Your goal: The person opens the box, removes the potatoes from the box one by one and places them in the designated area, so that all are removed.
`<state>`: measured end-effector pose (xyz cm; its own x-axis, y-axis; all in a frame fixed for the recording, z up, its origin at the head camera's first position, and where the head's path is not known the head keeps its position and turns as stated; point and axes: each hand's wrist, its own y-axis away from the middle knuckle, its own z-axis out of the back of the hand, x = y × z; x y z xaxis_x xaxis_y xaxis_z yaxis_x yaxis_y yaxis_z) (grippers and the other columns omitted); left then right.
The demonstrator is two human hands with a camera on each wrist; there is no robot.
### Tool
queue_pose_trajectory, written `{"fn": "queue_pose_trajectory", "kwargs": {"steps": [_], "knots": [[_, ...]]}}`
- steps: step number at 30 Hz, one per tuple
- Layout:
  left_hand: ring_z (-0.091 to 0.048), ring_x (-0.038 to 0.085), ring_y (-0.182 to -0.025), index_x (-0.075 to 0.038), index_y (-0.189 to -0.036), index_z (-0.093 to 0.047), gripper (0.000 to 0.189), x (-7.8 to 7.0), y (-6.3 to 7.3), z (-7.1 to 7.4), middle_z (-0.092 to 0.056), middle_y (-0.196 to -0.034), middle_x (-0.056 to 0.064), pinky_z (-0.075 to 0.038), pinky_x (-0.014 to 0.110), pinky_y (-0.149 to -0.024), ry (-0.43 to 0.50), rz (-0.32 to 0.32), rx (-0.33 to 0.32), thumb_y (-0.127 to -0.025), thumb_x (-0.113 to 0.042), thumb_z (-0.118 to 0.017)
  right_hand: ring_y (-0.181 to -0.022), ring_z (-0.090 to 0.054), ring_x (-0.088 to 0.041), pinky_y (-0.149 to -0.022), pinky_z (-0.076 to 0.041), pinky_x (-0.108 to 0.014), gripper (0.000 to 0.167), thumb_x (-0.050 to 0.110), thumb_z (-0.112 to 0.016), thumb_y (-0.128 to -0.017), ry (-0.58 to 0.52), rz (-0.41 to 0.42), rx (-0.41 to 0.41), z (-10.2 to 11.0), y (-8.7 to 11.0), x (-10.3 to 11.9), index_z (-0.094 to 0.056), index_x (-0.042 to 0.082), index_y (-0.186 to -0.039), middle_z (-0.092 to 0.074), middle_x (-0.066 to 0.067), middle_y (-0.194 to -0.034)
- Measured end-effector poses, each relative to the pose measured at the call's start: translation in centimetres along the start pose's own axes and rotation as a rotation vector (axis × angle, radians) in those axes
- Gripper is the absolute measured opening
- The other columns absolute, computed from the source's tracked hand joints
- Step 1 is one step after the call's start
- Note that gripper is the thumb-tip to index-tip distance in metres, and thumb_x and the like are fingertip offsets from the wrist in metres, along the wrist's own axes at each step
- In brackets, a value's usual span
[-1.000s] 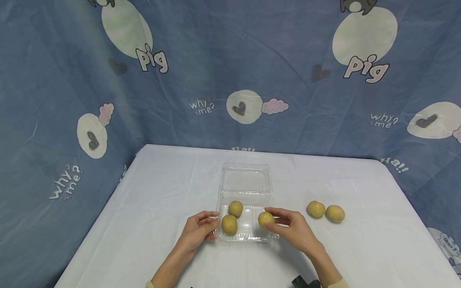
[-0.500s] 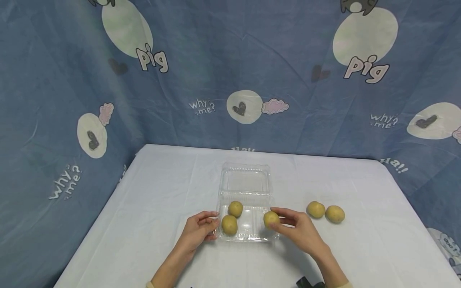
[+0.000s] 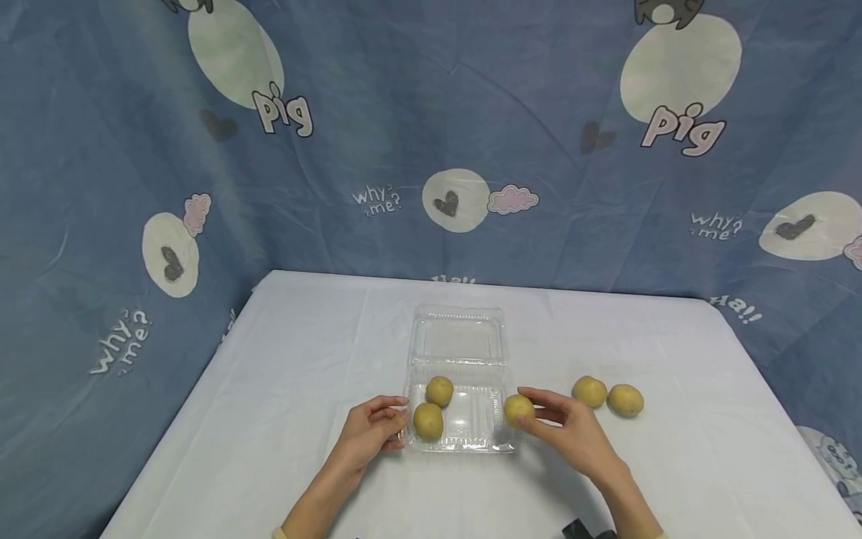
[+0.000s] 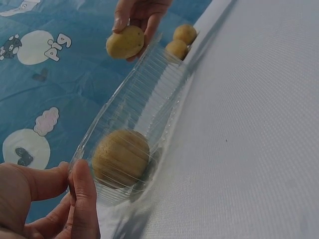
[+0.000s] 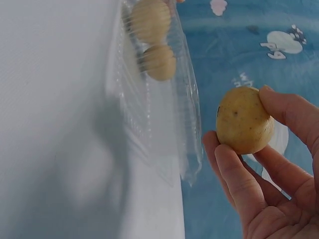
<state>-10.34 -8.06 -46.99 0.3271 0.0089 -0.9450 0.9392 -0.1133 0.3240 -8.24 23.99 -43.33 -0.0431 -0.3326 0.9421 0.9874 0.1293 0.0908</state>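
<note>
Clear plastic box [image 3: 481, 419], lid [image 3: 459, 337] folded back, observed at lower centre of the frame on white cloth [image 3: 283, 389], a rear potato [image 3: 439, 391] and a front potato [image 3: 428, 421] in its left part. As seen from the room, left hand [image 3: 367, 434] pinches the box's left edge between thumb and finger; right hand [image 3: 571, 433] holds a third potato [image 3: 519, 410] in its fingertips near the right rim, apart from the plastic. Right of that hand lie one loose potato [image 3: 589, 391] and a neighbouring potato [image 3: 625, 400], side by side on the cloth
</note>
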Motion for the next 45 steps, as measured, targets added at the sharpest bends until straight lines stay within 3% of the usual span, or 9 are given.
{"fn": "queue_pose_trajectory", "kwargs": {"steps": [28,45], "knots": [[-0.053,0.012,-0.071,0.006,-0.12,-0.059,0.035,0.0,-0.1,0.0,-0.057,-0.087,0.004,-0.058,0.026,-0.062,-0.003,0.004,-0.006,-0.091,-0.01,-0.07,-0.106,-0.064,-0.024,-0.084,-0.053,-0.024,0.051,0.024,-0.079,-0.084,0.054,-0.022,-0.059,1.8,1.1,-1.9,-0.063,0.004,-0.128,-0.062,-0.011,-0.128],[-0.054,0.012,-0.072,0.006,-0.12,-0.059,0.035,-0.1,0.0,0.0,-0.057,-0.087,0.004,-0.058,0.026,-0.063,-0.006,-0.001,-0.002,-0.091,-0.011,-0.07,-0.108,-0.064,-0.023,-0.086,-0.05,-0.021,0.051,0.023,-0.079,-0.084,0.054,-0.088,-0.1,2.6,1.8,-2.8,-0.063,0.005,-0.129,-0.06,-0.012,-0.131]]}}
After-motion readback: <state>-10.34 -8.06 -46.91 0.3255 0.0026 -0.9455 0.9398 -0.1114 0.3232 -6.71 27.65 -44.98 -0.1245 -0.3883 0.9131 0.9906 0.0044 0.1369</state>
